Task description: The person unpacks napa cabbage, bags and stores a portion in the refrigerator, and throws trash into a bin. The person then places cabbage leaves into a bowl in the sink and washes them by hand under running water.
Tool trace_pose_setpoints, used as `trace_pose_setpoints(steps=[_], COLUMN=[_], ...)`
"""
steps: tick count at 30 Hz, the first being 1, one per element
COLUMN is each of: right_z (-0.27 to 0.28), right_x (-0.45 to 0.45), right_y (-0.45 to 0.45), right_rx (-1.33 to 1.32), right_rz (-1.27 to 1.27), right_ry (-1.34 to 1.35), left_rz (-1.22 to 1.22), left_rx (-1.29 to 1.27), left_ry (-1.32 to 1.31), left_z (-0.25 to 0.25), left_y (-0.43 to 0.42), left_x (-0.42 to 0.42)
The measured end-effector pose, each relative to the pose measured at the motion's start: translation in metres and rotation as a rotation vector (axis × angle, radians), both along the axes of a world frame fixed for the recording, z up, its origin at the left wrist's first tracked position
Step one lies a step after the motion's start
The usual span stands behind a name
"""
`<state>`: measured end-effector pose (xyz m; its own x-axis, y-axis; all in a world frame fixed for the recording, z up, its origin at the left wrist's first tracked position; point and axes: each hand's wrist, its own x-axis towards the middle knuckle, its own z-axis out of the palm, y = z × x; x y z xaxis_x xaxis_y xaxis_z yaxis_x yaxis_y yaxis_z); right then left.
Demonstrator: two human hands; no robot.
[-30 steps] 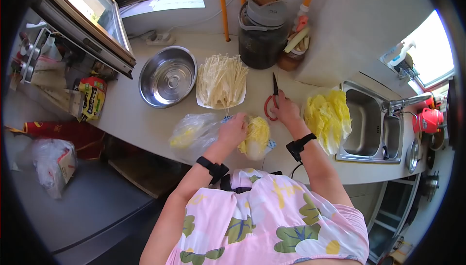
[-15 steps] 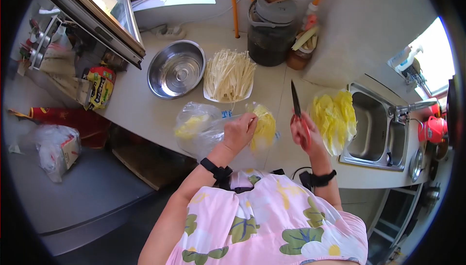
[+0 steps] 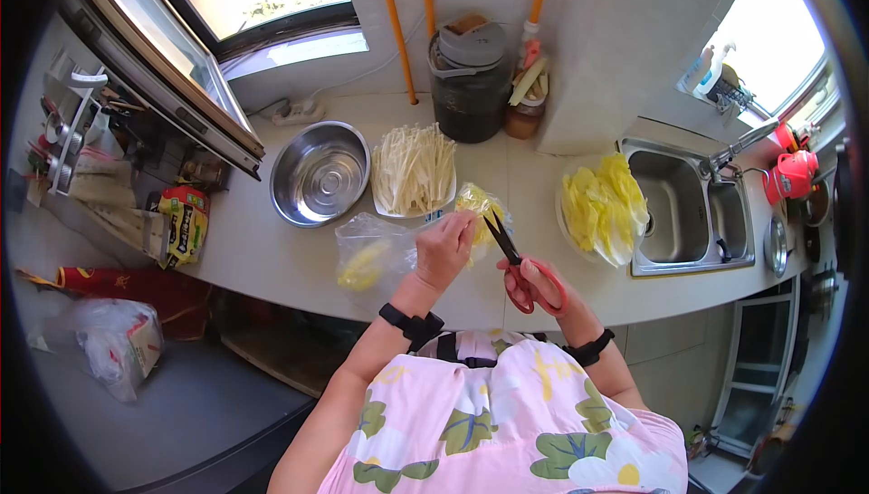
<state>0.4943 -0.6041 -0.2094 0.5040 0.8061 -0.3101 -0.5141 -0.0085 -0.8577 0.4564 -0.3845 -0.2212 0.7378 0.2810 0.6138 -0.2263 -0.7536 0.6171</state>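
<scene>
My left hand (image 3: 444,249) is closed in a pinch on the clear plastic bag (image 3: 385,236), over the counter's front part. Pale yellow pieces (image 3: 362,266) show through the bag on the left. Just beyond my fingers lies a clear packet (image 3: 482,202) with yellow strands in it, partly hidden by the hand. My right hand (image 3: 541,295) grips red-handled scissors (image 3: 504,242). Their dark blades are parted and point up and left, close to the packet. Behind the bag stand a white tray of enoki mushrooms (image 3: 412,171) and a steel bowl (image 3: 319,174).
To the right, yellow cabbage leaves (image 3: 605,209) lie on a plate beside the steel sink (image 3: 668,213). A dark lidded bucket (image 3: 468,86) and a brown jar (image 3: 525,118) stand against the wall. An open window frame (image 3: 172,68) juts over the counter at left.
The scissors have come left and down toward my left hand, and their blades have opened. My left hand keeps its pinch. The whole view has shifted slightly.
</scene>
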Motion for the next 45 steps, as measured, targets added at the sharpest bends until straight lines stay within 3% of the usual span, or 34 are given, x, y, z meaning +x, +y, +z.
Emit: trace_pose_setpoints(steps=[7, 17, 26, 36, 39, 42, 45], right_z=[0.006, 0.013, 0.006, 0.015, 0.011, 0.012, -0.005], right_x=[-0.004, -0.01, 0.001, 0.024, 0.033, 0.035, 0.04], right_y=[0.004, -0.008, 0.015, 0.03, 0.018, -0.003, -0.038], right_rx=[0.096, 0.044, 0.065, 0.05, -0.015, -0.254, -0.414], right_rz=[-0.008, 0.011, -0.047, -0.203, -0.24, 0.002, 0.081], right_ry=[0.143, -0.004, 0.133, 0.332, 0.273, -0.161, -0.171], left_rz=[-0.071, -0.04, -0.166, -0.269, -0.14, 0.027, 0.061], left_rx=[0.081, 0.11, 0.304, 0.273, 0.099, -0.113, -0.246], left_ry=[0.077, 0.015, 0.018, -0.036, -0.026, -0.085, -0.093], left_z=[0.009, 0.01, 0.023, 0.034, 0.008, -0.008, -0.034], left_y=[0.002, 0.005, -0.001, -0.011, -0.008, 0.008, 0.019], left_x=[-0.006, 0.003, -0.004, -0.011, -0.008, 0.0, -0.001])
